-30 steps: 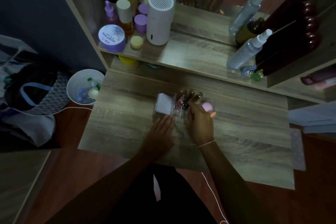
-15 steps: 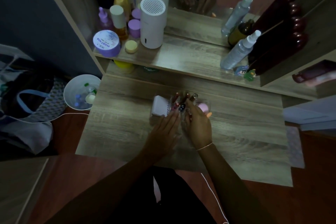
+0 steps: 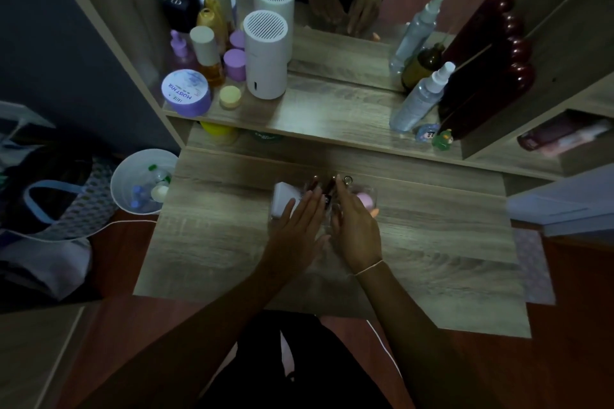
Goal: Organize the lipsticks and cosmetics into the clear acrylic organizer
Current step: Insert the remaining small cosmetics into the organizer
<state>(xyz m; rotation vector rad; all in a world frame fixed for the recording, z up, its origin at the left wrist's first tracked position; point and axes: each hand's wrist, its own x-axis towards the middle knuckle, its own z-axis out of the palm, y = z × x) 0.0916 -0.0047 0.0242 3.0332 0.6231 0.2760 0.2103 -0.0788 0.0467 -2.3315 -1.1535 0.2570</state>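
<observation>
As both hands meet over the clear acrylic organizer (image 3: 368, 196) on the desk (image 3: 432, 242), the left hand (image 3: 295, 232) lies flat and open; the right hand (image 3: 357, 232) grip cannot be told. The lipsticks (image 3: 314, 183) look light, slick and easily toppled, best pinched mid-barrel.

Light: dim, cool cast | brightest on bench (image 3: 432, 242) centre and shelf (image 3: 332, 116) | corners fall dark | wide-angle bending at edges | soft, slightly blurred detail
</observation>
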